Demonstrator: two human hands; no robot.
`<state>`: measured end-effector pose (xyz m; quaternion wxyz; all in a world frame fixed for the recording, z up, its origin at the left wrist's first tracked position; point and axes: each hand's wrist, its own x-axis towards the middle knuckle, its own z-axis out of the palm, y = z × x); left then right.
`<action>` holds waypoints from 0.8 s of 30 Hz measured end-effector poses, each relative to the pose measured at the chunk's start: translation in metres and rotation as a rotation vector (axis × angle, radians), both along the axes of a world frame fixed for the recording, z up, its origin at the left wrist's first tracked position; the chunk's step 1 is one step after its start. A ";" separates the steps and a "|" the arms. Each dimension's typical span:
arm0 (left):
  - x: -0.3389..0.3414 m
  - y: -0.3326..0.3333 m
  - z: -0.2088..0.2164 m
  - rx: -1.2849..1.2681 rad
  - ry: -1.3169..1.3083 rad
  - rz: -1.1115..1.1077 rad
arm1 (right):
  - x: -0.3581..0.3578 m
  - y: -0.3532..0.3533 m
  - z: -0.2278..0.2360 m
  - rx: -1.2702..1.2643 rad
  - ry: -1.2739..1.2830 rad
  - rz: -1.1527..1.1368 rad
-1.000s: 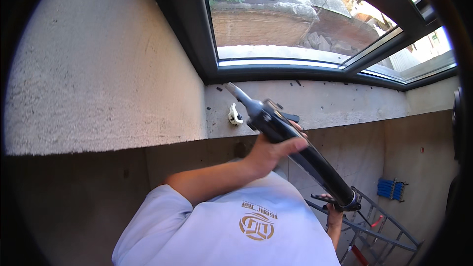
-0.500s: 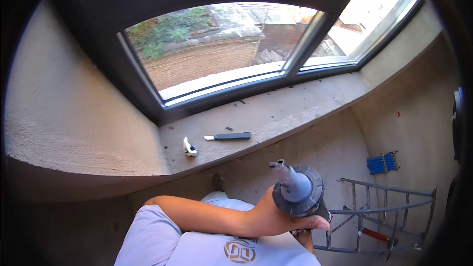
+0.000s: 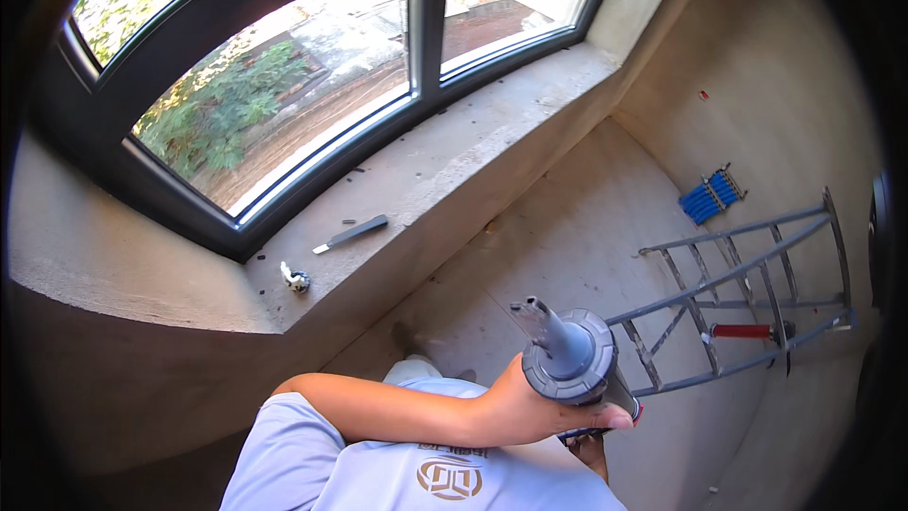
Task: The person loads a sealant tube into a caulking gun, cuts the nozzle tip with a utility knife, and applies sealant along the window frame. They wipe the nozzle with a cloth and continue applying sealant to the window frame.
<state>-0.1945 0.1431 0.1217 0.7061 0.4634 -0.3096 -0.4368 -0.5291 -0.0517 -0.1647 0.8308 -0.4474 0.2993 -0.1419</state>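
Note:
A caulking gun (image 3: 569, 360) with a grey cone nozzle and a dark ribbed ring points up and away in front of my chest. My left hand (image 3: 530, 414) is closed round its front end just behind the ring, thumb along the near side. Lower down and partly hidden behind the gun, my right hand (image 3: 593, 457) grips its rear part; only some of the fingers show. Grey residue coats the nozzle tip.
On the windowsill (image 3: 473, 147) lie a utility knife (image 3: 352, 234), a crumpled white scrap (image 3: 294, 277) and dark bits. A dark-framed window (image 3: 430, 28) rises behind. At right, a metal ladder (image 3: 728, 274) lies near a red tube (image 3: 742, 331) and blue bundle (image 3: 711, 195).
My view has swung to the right, so the window and sill sit further left and more of the floor and ladder shows. Both hands keep their hold on the caulking gun.

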 end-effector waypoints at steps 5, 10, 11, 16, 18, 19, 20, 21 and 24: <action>-0.044 -0.025 0.001 -0.183 -0.233 0.013 | -0.050 0.009 -0.007 0.032 0.010 -0.076; -0.082 -0.049 0.001 -0.251 -0.094 -0.093 | -0.092 0.021 -0.014 0.075 -0.019 -0.163; -0.084 -0.054 -0.001 -0.261 -0.127 -0.114 | -0.100 0.025 -0.015 0.085 -0.023 -0.178; -0.090 -0.064 -0.009 0.079 0.042 -0.267 | -0.129 0.054 -0.022 0.109 -0.064 -0.276; -0.087 -0.070 -0.019 0.014 -0.065 -0.170 | -0.134 0.067 -0.018 0.068 -0.059 -0.333; -0.084 -0.074 -0.027 0.035 -0.016 -0.111 | -0.134 0.071 -0.013 0.012 -0.091 -0.348; -0.079 -0.073 -0.034 0.116 0.063 -0.083 | -0.133 0.075 -0.006 -0.006 -0.031 -0.397; -0.075 -0.076 -0.044 0.146 0.094 0.003 | -0.130 0.075 0.001 -0.059 -0.051 -0.369; -0.052 -0.075 -0.074 0.469 0.309 0.206 | -0.115 0.068 0.030 -0.152 0.091 -0.340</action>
